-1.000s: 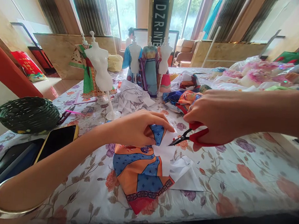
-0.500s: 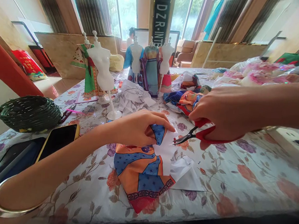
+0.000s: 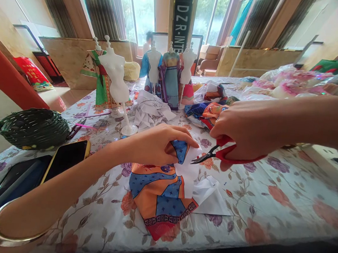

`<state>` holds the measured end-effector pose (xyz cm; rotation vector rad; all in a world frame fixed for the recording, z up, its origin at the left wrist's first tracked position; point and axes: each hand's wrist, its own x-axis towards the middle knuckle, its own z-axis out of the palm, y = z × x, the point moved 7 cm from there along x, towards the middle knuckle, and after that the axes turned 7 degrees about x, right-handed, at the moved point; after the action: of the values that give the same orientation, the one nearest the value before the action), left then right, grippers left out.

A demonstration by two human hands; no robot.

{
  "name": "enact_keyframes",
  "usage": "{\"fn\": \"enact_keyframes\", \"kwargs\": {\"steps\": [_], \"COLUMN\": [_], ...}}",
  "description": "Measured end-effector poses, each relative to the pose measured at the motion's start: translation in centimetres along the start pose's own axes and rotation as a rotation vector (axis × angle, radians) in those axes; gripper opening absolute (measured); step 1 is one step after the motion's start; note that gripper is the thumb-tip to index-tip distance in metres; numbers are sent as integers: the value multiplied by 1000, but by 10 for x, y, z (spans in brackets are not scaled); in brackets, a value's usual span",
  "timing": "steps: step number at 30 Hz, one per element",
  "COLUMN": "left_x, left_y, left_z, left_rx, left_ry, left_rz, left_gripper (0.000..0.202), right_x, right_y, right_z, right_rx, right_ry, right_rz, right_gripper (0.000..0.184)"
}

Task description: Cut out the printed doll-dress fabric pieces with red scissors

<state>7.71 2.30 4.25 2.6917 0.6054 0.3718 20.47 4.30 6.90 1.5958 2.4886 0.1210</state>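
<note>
Head view, centre frame: my left hand (image 3: 156,145) pinches the printed fabric (image 3: 159,198); my right hand (image 3: 245,124) clasps red scissors (image 3: 218,153), blades nearly closed at its white edge. I'd keep it taut, snip small.

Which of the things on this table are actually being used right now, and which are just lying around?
In use: left hand, printed fabric, right hand, red scissors.
Lying about: green basket, phone, bare mannequin, dressed mannequins, crumpled white scraps.

White letters "DZR-INTE" run down dark banner (image 3: 181,24) between windows.
</note>
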Motion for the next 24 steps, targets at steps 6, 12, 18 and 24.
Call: {"fn": "enact_keyframes", "kwargs": {"steps": [6, 12, 18, 24], "left_x": [0, 1, 2, 3], "left_y": [2, 3, 4, 3], "left_z": [0, 2, 1, 1], "left_rx": [-5, -6, 3, 13], "left_ry": [-5, -13, -9, -12], "left_rz": [5, -6, -2, 3], "left_gripper": [46, 48, 48, 50], "right_x": [-2, -4, -4, -8], "right_y": [-2, -2, -9, -20], "right_z": [12, 14, 14, 8], "right_rx": [-163, -168, -231, -239], "right_ry": [-184, -218, -249, -234], "right_rz": [-169, -129, -148, -156], "right_gripper": [44, 43, 45, 42]}}
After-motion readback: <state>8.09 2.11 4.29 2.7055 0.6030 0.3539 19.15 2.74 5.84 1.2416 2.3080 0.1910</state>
